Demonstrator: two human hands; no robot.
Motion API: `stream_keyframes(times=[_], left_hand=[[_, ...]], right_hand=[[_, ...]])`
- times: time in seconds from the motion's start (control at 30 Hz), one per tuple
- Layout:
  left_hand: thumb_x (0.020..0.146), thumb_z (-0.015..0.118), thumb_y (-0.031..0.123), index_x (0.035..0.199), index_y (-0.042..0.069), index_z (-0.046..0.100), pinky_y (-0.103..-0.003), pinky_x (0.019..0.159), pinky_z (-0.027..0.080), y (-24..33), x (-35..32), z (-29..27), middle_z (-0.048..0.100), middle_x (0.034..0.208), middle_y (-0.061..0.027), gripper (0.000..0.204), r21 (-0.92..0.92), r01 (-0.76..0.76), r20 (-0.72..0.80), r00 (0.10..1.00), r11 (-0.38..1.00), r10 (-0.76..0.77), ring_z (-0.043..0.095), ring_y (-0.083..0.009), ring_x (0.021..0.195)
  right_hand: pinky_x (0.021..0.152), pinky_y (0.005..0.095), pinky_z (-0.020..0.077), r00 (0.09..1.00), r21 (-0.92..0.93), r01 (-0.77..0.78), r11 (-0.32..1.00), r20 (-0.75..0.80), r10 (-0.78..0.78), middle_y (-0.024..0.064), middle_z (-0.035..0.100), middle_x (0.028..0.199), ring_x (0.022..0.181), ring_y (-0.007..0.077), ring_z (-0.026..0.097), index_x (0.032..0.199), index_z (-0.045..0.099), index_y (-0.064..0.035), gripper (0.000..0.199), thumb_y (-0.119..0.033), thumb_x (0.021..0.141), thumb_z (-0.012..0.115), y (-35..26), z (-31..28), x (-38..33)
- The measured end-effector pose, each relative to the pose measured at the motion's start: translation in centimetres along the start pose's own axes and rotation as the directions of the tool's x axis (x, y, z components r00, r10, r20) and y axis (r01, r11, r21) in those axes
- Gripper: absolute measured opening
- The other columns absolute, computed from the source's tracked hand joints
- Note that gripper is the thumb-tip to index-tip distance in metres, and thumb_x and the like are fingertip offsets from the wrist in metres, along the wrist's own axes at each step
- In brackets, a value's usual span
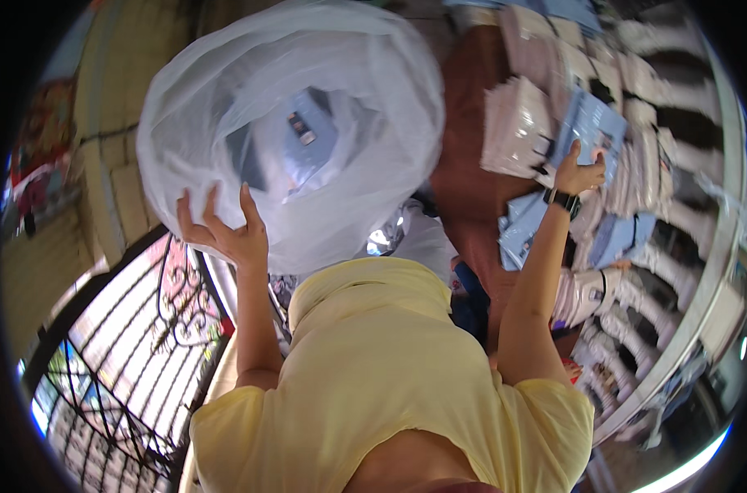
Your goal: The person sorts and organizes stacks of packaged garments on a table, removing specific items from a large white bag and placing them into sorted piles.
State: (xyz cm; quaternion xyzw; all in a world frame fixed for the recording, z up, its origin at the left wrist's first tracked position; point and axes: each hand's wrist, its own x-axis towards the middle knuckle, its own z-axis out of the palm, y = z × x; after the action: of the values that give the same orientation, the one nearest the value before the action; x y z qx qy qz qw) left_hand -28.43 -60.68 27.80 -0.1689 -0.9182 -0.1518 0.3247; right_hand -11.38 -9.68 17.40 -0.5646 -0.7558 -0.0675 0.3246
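A large white translucent plastic bag (184, 107) stands with its mouth wide, and a light blue folded garment in clear wrap (312, 140) lies inside. My left hand (225, 234) is at the bag's near left rim, its fingers spread and curved against the plastic. Off to the right, my right hand (579, 171), with a dark watch on the wrist, grips the near end of another light blue wrapped garment (595, 119). That one rests over stacks of pale pink wrapped garments (517, 127). Part of its underside is hidden.
More blue packets (517, 230) lie nearer me, beside a reddish-brown surface (472, 164). A white baluster railing (677, 222) curves behind the stacks at the right. A black metal grille gate (135, 329) stands at the lower left, near a tan wall (110, 82).
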Motion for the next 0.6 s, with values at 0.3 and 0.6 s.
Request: stream_keyframes(times=[0.3,0.6], left_hand=[[0.074,0.079,0.009,0.124,-0.001,0.045,-0.04,0.094,0.044,-3.2,2.0,2.2,0.044,0.129,-0.0187,0.062,-0.093,0.234,0.125,0.967,0.968,-0.221,0.046,-0.032,0.121],[0.071,0.077,-0.001,0.114,0.003,0.054,-0.038,0.093,0.047,-3.5,-1.1,5.1,0.039,0.131,-0.0187,0.049,-0.431,0.345,0.224,0.936,0.834,-0.272,0.052,-0.0331,0.116]], right_hand=[[0.09,0.0412,0.0477,-0.496,0.791,0.311,0.528,0.608,-0.619,0.0186,0.063,0.109,0.104,0.0342,0.06,0.105,0.065,-0.0033,0.027,-0.012,0.081,0.058,-29.0,8.3,-32.9],[0.104,0.04,0.0403,-0.379,0.351,0.612,0.709,0.917,-0.126,0.0205,0.044,0.14,0.129,0.0317,0.044,0.134,0.044,-0.0007,0.086,-0.054,0.072,0.072,-25.3,18.8,-43.8]])
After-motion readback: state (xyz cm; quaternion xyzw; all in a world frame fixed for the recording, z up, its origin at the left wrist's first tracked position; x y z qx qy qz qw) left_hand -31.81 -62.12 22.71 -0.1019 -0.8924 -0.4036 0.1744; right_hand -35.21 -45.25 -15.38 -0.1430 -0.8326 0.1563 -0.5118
